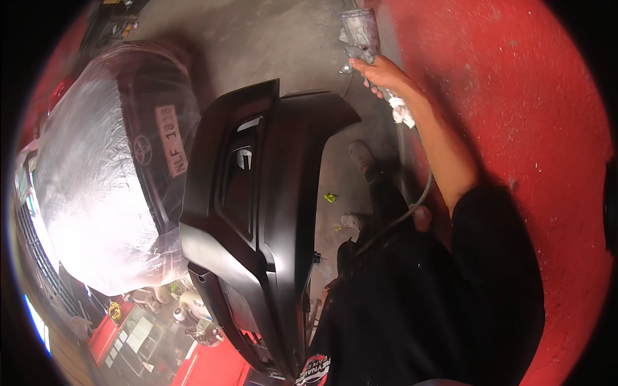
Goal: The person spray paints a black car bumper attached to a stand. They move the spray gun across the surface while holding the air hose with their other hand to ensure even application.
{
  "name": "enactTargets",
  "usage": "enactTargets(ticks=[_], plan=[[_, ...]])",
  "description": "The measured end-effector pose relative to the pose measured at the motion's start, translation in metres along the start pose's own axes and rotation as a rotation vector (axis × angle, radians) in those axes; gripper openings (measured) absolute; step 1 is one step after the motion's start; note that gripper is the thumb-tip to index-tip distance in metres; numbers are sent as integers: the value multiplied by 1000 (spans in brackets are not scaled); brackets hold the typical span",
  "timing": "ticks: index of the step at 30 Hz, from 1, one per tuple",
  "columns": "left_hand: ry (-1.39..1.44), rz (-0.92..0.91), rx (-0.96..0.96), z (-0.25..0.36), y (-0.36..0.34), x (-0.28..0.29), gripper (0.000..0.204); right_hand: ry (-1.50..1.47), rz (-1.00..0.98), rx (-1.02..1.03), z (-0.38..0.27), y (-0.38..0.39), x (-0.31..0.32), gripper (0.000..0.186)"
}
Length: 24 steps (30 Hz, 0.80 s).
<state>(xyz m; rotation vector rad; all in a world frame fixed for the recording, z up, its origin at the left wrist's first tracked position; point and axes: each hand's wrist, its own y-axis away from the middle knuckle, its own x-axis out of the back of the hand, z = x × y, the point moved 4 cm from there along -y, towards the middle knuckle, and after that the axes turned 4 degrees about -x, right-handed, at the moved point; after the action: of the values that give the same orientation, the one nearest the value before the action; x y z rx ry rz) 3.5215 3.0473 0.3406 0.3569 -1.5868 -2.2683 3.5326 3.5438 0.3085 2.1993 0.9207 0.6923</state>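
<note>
At the upper right, my right hand (384,76) is closed around the handle of a paint spray gun (362,53). The gun has a stained metal cup on top. White wrapping (402,112) surrounds the joint below its handle, and a grey air hose (425,183) curves from there toward my body. Beside me, left of the gun and apart from it, stands a car bumper (293,167) with a dark matte surface. Its lower end in the picture shines under the light. I cannot see my left hand.
A car under clear plastic sheeting (90,186) is left of the bumper. A rough red wall (515,83) rises close on my right. My shoes (362,157) stand on the grey floor (257,38), near a small yellow-green scrap (329,198). Cluttered equipment (196,325) lies at lower left.
</note>
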Motion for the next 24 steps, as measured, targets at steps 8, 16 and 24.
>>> enactTargets(ticks=[8, 16, 24], plan=[[-43, -20, 1, -2, -10, 4, 26, 51, -19, -19, 13, 8, 5, 49], [-58, -9, -21, -22, 0, 9, 27, -528, -341, 272, -38, 130, 30, 46], [-70, -1, -96, -76, 13, 14, 27, -113, 218, -15, 43, 76, 6, 47]])
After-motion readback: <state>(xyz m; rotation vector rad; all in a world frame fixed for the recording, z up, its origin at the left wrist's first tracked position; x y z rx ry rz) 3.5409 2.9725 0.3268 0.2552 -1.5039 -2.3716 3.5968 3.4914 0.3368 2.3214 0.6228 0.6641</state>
